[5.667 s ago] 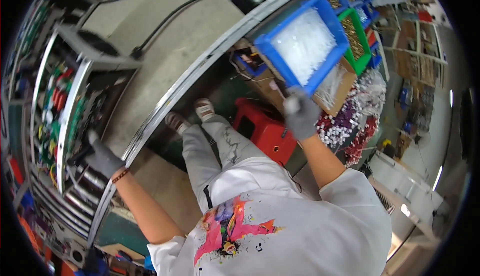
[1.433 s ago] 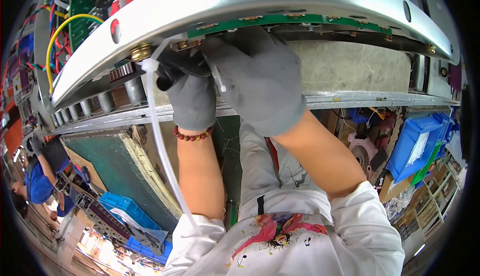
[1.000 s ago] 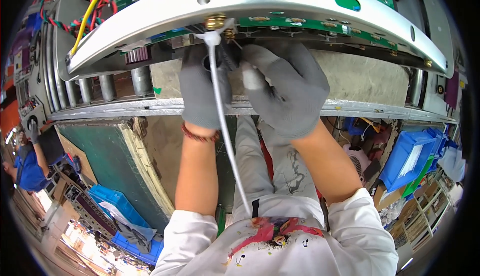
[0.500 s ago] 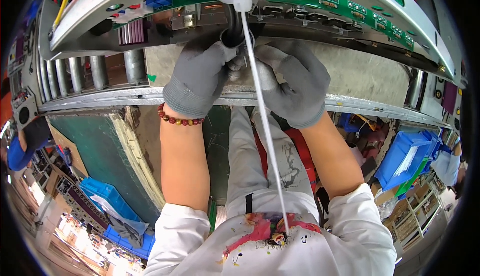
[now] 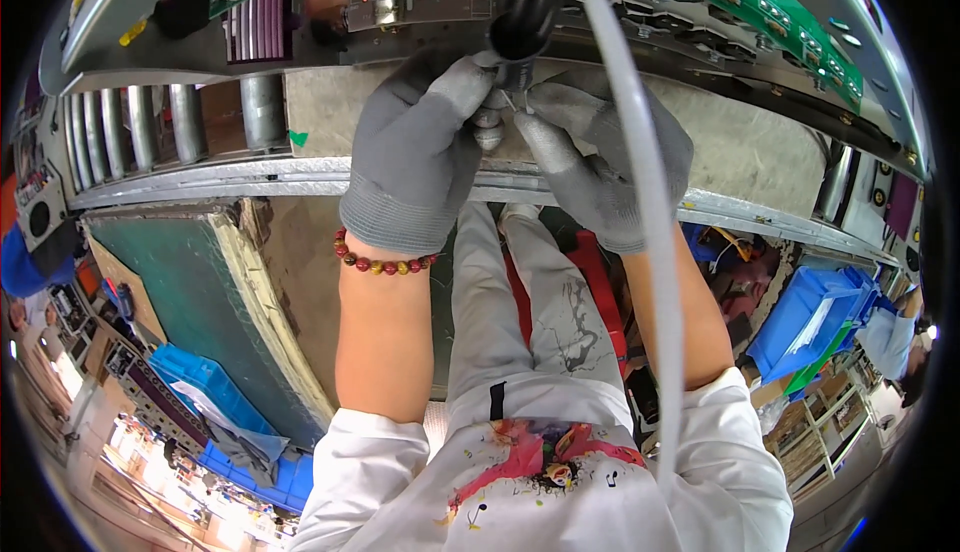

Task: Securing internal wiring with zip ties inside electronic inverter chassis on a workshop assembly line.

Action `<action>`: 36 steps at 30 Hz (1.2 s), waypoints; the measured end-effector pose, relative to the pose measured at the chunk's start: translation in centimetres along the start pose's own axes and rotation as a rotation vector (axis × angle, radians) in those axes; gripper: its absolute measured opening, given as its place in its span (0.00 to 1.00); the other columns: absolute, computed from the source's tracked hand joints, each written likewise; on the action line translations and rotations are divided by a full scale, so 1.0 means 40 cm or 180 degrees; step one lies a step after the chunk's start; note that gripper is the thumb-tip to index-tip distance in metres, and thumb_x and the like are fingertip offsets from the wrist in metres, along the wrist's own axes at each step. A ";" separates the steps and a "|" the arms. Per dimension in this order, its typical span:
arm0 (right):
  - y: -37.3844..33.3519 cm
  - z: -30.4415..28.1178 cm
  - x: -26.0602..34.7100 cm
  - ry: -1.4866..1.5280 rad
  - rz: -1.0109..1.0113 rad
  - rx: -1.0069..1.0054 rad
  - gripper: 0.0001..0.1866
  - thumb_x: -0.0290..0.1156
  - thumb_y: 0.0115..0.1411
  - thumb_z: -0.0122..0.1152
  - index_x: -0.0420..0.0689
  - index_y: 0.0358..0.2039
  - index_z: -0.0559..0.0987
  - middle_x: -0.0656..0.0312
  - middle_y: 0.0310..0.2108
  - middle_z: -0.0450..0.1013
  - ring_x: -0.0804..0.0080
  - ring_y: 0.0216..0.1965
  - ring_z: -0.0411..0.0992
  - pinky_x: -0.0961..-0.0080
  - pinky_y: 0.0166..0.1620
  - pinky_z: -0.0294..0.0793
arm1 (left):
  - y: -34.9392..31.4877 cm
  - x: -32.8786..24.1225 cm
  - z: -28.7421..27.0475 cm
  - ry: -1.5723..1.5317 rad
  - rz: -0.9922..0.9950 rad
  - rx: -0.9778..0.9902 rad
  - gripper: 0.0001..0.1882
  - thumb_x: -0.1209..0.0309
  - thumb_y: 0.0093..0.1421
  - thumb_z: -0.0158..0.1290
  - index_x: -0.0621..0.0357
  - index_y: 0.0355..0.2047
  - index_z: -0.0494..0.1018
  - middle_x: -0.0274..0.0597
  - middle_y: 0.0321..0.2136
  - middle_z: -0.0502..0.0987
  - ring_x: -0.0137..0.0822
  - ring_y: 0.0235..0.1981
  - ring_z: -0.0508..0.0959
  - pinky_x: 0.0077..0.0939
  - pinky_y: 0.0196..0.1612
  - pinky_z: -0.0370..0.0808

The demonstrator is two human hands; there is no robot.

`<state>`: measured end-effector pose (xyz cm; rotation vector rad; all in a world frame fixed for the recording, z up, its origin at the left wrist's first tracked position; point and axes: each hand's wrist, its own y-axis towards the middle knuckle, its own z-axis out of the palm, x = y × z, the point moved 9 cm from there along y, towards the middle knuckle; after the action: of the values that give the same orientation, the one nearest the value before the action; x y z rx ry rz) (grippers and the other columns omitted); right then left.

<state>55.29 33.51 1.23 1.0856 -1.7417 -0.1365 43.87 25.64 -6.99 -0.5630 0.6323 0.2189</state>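
Note:
Both my hands wear grey gloves and meet at a thick black cable [image 5: 522, 12] that hangs in a loop from the opened metal chassis. My left hand [image 5: 415, 152] is closed, thumb and fingers pinching the cable's lower end. Right beside it, my right hand [image 5: 610, 147] is closed in a pinch; thin pale strands show at its fingertips, too small to name. A long white cable tie [image 5: 640, 132] hangs close to the camera, its tail running down across my right wrist and forearm. Its upper end is cut off by the picture's edge.
Green circuit boards [image 5: 745, 12] line the chassis's inside above my hands. Behind a metal rail [image 5: 300, 177] lie a pale board [image 5: 730, 137] and steel rollers [image 5: 187, 122]. Blue bins stand lower left [image 5: 210, 387] and right [image 5: 810, 317]. A green panel [image 5: 170, 282] is at left.
The chassis and cable appear closer and higher in the picture. My hands remain together at the cable, shifted slightly right. The white tie's tail has swung right and looms larger.

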 end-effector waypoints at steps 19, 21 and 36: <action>0.014 0.002 0.004 -0.0092 0.0047 -0.0224 0.10 0.29 0.49 0.72 0.45 0.32 0.82 0.62 0.27 0.77 0.66 0.25 0.73 0.71 0.27 0.73 | -0.018 0.012 0.021 -0.0050 0.0281 -0.0179 0.15 0.72 0.64 0.52 0.69 0.48 0.75 0.44 0.40 0.79 0.30 0.38 0.75 0.24 0.43 0.70; 0.015 0.010 -0.008 -0.0059 0.0294 -0.0117 0.09 0.29 0.49 0.72 0.45 0.32 0.81 0.61 0.27 0.76 0.63 0.26 0.73 0.70 0.27 0.73 | -0.020 0.016 0.020 -0.0184 0.0326 -0.0272 0.14 0.73 0.64 0.52 0.69 0.47 0.75 0.44 0.41 0.79 0.31 0.40 0.75 0.25 0.46 0.70; -0.002 0.011 0.017 -0.0170 -0.0029 0.0245 0.13 0.26 0.46 0.62 0.45 0.35 0.77 0.58 0.35 0.74 0.55 0.36 0.74 0.61 0.38 0.74 | -0.030 0.024 -0.003 0.0643 0.0337 -0.0391 0.20 0.63 0.64 0.55 0.67 0.48 0.75 0.45 0.43 0.80 0.39 0.44 0.78 0.33 0.51 0.71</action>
<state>54.95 32.83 1.45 1.1552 -1.8026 -0.1054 45.00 24.62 -7.14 -0.6759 0.8499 0.3043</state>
